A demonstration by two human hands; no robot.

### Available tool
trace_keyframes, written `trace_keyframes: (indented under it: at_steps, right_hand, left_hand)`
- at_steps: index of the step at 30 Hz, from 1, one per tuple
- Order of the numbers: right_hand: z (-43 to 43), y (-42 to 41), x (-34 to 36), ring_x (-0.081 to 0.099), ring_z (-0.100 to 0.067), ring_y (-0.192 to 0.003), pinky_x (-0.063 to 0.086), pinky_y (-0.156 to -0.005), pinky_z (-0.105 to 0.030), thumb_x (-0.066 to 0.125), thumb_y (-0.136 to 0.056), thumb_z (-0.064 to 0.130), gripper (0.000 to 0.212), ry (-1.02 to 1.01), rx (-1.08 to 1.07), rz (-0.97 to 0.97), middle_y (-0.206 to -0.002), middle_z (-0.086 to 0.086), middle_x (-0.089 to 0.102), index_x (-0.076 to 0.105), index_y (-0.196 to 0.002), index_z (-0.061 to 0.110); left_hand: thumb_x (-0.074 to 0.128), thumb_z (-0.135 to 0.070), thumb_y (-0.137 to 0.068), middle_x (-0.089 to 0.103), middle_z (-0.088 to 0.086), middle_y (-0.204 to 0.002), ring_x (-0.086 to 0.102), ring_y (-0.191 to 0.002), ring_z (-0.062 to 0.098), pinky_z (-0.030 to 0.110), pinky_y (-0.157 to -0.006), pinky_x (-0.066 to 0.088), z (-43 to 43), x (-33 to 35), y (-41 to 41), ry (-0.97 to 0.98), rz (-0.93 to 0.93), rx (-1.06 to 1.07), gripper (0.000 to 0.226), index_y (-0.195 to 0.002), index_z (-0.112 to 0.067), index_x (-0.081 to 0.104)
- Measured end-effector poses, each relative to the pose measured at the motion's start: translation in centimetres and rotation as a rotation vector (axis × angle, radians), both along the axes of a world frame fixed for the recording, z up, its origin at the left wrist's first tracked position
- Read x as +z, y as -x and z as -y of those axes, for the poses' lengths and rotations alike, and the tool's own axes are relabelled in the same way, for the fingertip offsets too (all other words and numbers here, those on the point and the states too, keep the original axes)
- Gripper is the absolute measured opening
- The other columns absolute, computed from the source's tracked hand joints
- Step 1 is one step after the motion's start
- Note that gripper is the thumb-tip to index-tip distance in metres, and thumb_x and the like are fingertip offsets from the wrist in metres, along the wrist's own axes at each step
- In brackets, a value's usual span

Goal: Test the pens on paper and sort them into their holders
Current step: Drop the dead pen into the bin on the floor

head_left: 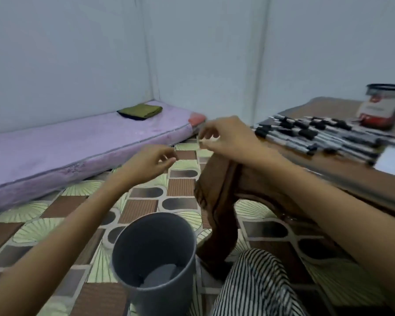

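Right hand (228, 140) pinches a small pale bit (200, 142), too blurred to name; left hand (146, 163), at its 8 o'clock, loosely curled, empty; jar (383, 106) at 2 o'clock cut off

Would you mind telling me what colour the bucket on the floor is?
The bucket is plain dark grey; the head view shows it best.
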State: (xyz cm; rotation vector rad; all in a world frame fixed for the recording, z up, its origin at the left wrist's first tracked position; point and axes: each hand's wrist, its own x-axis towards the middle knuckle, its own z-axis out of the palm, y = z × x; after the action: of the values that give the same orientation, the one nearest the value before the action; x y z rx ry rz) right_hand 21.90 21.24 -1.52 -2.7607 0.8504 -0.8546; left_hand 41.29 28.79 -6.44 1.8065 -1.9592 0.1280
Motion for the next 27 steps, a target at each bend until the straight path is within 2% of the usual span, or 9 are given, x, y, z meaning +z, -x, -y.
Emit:
trace_keyframes:
  at_steps: [4,7,10,12,15,18,22,25,27]
  right_hand:
    - [1.9,6.7,4.3,0.059,-0.014,-0.089,0.049,-0.079,-0.032,0.059,-0.082,0.015,0.017,0.069,-0.166,0.021,-0.089,0.003,0.065,0.069,-0.095,0.019]
    - [3.2,13.5,6.2,0.058,-0.013,-0.087,0.048,-0.075,-0.028,0.058,-0.083,0.012,0.019,0.081,-0.356,0.013,-0.087,0.004,0.061,0.069,-0.096,0.021]
    - [3.7,20.3,6.4,0.059,-0.014,-0.086,0.044,-0.069,-0.025,0.058,-0.084,0.011,0.019,0.079,-0.531,-0.013,-0.085,0.004,0.06,0.069,-0.096,0.019]
    - [3.5,24.9,6.1,0.062,-0.016,-0.088,0.045,-0.069,-0.025,0.058,-0.085,0.014,0.016,0.064,-0.646,-0.028,-0.088,0.002,0.064,0.07,-0.095,0.018]
    - [3.1,31.5,5.3,0.064,-0.025,-0.092,0.052,-0.078,-0.034,0.056,-0.084,0.015,0.02,0.012,-0.841,-0.059,-0.097,-0.009,0.07,0.071,-0.097,0.011]
    - [2.0,37.9,4.3,0.063,-0.022,-0.092,0.051,-0.072,-0.029,0.057,-0.084,0.012,0.02,-0.042,-0.998,-0.1,-0.095,-0.005,0.07,0.072,-0.097,0.013]
    - [0.1,44.8,3.0,0.058,-0.019,-0.099,0.049,-0.077,-0.028,0.053,-0.088,0.006,0.022,-0.139,-1.092,-0.166,-0.105,0.0,0.065,0.071,-0.1,0.013]
    - [-1.3,49.1,2.5,0.06,-0.016,-0.098,0.05,-0.086,-0.03,0.055,-0.087,-0.002,0.025,-0.215,-1.102,-0.119,-0.103,0.0,0.066,0.072,-0.093,0.015]
    - [-2.2,51.6,2.5,0.062,-0.012,-0.088,0.051,-0.079,-0.021,0.058,-0.083,-0.003,0.025,-0.237,-1.107,-0.112,-0.098,-0.002,0.069,0.071,-0.09,0.017]
  left_hand:
    - [0.053,-0.018,-0.092,0.067,0.005,-0.095,0.061,-0.084,0.019,0.033,-0.079,0.05,4.4,4.4,4.9,0.122,-0.004,-0.163,0.02,-0.098,-0.006,0.068]
    - [0.054,-0.018,-0.091,0.067,0.01,-0.091,0.063,-0.082,0.022,0.031,-0.076,0.049,8.4,7.2,11.1,0.181,0.012,-0.335,0.021,-0.097,-0.004,0.068]
    - [0.057,-0.008,-0.09,0.068,0.012,-0.092,0.063,-0.085,0.024,0.028,-0.076,0.046,12.0,8.5,18.4,0.21,0.048,-0.511,0.014,-0.097,-0.004,0.069]
    - [0.056,-0.009,-0.091,0.067,0.011,-0.094,0.062,-0.088,0.024,0.027,-0.076,0.044,14.0,8.8,23.6,0.21,0.09,-0.622,0.016,-0.099,-0.005,0.069]
    - [0.052,-0.013,-0.093,0.064,0.006,-0.095,0.059,-0.089,0.023,0.033,-0.077,0.045,16.1,9.2,30.8,0.206,0.173,-0.767,0.017,-0.098,-0.009,0.068]
    - [0.047,-0.013,-0.095,0.06,0.005,-0.091,0.056,-0.085,0.024,0.033,-0.071,0.041,17.2,8.9,36.8,0.169,0.239,-0.866,0.016,-0.095,-0.007,0.063]
    - [0.046,-0.023,-0.097,0.059,0.008,-0.115,0.055,-0.098,0.021,0.037,-0.087,0.046,17.4,7.3,43.0,0.046,0.254,-0.944,0.025,-0.113,-0.009,0.061]
    - [0.038,-0.035,-0.099,0.047,0.001,-0.137,0.046,-0.12,0.016,0.029,-0.1,0.035,17.1,5.9,45.2,-0.036,0.302,-0.978,0.039,-0.131,-0.017,0.049]
    - [0.033,-0.039,-0.099,0.035,-0.002,-0.148,0.034,-0.133,0.014,0.027,-0.108,0.024,17.1,5.0,45.4,-0.118,0.329,-0.994,0.045,-0.14,-0.021,0.039]
